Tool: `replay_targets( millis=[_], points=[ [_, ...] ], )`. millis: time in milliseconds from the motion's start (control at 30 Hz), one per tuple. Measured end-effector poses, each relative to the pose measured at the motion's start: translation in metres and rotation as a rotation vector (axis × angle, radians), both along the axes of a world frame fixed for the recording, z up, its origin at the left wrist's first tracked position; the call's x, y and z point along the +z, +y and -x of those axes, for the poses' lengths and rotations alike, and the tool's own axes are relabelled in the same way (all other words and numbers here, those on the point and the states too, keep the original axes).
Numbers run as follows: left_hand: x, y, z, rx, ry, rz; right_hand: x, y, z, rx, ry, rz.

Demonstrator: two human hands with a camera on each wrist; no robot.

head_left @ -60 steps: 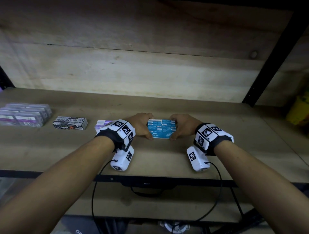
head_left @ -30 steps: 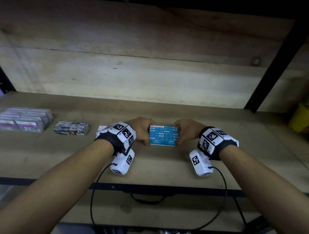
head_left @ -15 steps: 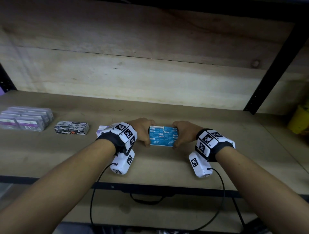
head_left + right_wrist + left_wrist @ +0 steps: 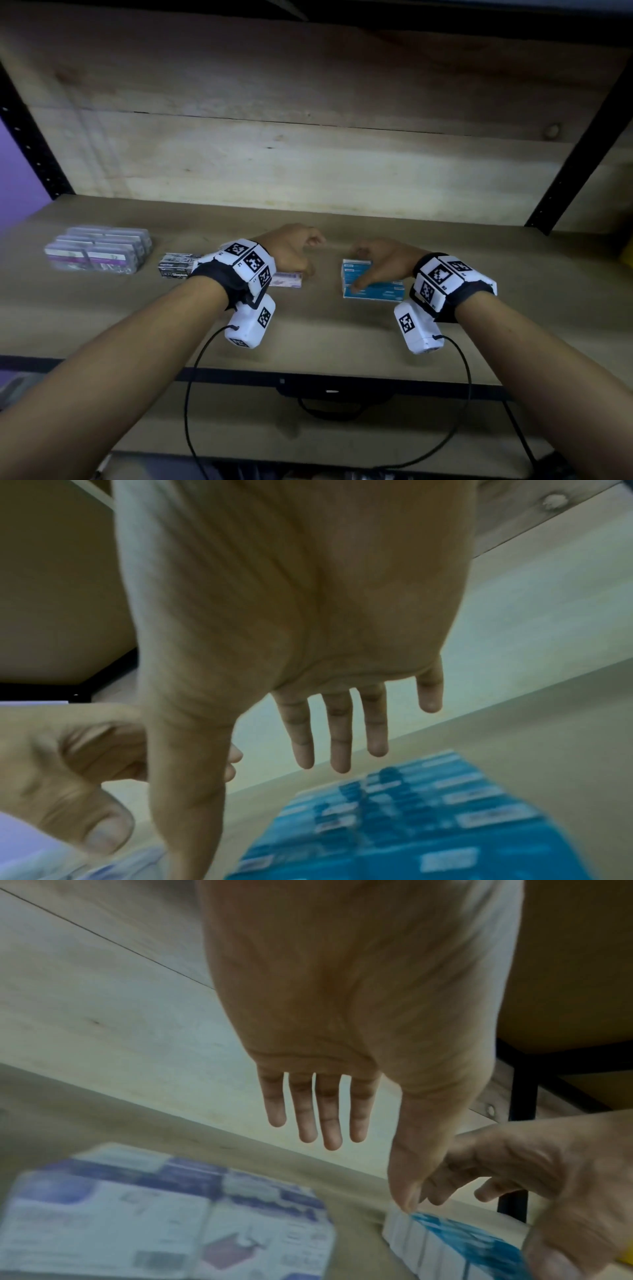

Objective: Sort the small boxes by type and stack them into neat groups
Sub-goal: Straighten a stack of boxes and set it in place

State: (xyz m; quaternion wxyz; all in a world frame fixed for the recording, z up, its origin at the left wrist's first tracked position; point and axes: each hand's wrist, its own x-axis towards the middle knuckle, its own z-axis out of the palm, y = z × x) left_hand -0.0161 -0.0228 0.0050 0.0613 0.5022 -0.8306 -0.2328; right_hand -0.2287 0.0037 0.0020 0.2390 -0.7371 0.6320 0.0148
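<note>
A stack of blue boxes (image 4: 378,293) stands on the wooden shelf (image 4: 325,329), right of centre. My right hand (image 4: 368,265) lies over its left part with the fingers straight and the thumb on the front face; in the right wrist view the fingers (image 4: 339,737) hover above the blue boxes (image 4: 411,831). My left hand (image 4: 301,255) is apart from the stack, over a white-and-purple box (image 4: 287,279). Its fingers (image 4: 327,1118) are straight and hold nothing above that box (image 4: 137,1218). The blue boxes (image 4: 462,1245) also show at lower right.
A tidy group of purple-and-white boxes (image 4: 99,253) sits at the far left, with a black-and-white box (image 4: 176,269) beside it. A wooden back panel (image 4: 308,161) closes the shelf behind. Black uprights (image 4: 579,161) frame the sides. A yellow object (image 4: 629,253) stands at the right edge.
Both hands were pressing the ends of the blue stack. The left hand has let go and moved left over the white-and-purple box. The right hand now lies over the stack.
</note>
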Motion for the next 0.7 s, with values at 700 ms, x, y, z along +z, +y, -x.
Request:
replay_targets(
  millis=[700],
  points=[
    [-0.012, -0.007, -0.090, 0.015, -0.198, -0.026, -0.028, -0.011, -0.112, 0.096, 0.028, 0.264]
  ],
)
